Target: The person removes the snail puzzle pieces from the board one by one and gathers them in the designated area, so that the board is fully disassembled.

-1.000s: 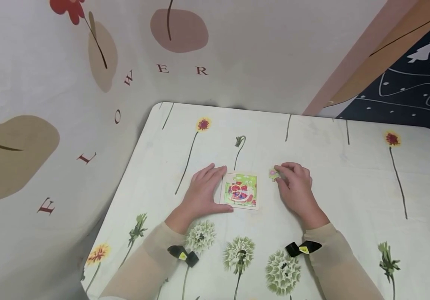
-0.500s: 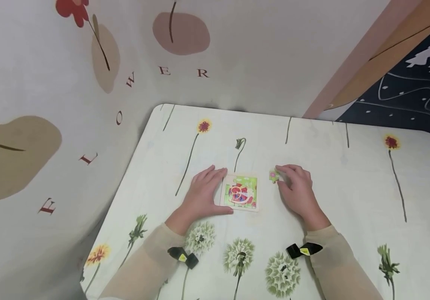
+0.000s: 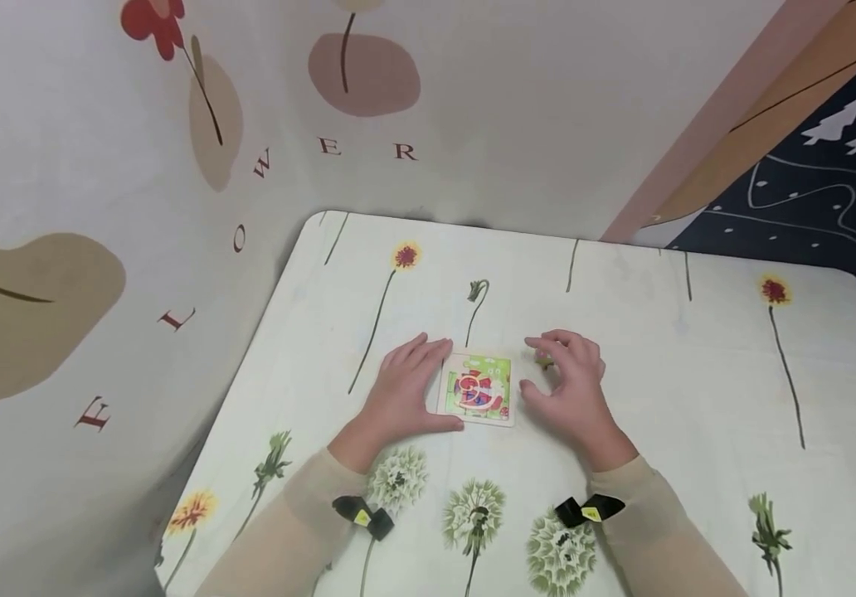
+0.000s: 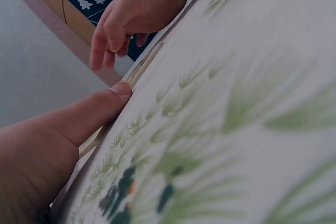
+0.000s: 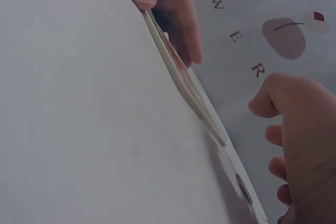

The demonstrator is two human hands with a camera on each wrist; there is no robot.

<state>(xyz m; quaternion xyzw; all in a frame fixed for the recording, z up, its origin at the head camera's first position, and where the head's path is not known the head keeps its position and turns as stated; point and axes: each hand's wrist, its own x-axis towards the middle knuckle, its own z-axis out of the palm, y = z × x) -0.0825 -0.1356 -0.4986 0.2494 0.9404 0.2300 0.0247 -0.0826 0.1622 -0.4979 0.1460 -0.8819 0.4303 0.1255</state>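
A square jigsaw puzzle board (image 3: 479,388) with a pale rim and a red, green and purple picture lies on the table. My left hand (image 3: 401,394) grips it at its left side, the thumb along the near edge and the fingers at the far left corner. In the left wrist view the left thumb presses the board's rim. My right hand (image 3: 568,385) hovers just right of the board, thumb and fingers parted with nothing between them. Behind its fingers a small green puzzle piece (image 3: 543,361) lies on the table, partly hidden; the right wrist view shows the piece (image 5: 244,188) beyond the board's corner.
A white cloth with printed flowers and dandelions covers the table (image 3: 667,356). A printed curtain (image 3: 517,108) hangs behind the table's back edge and along its left side. Each sleeve carries a black strap (image 3: 590,509) near the wrist.
My right hand has let go of the small puzzle piece and moved left toward the board, its fingers now parted. My left hand and the board stay in place; the head view tilts slightly.
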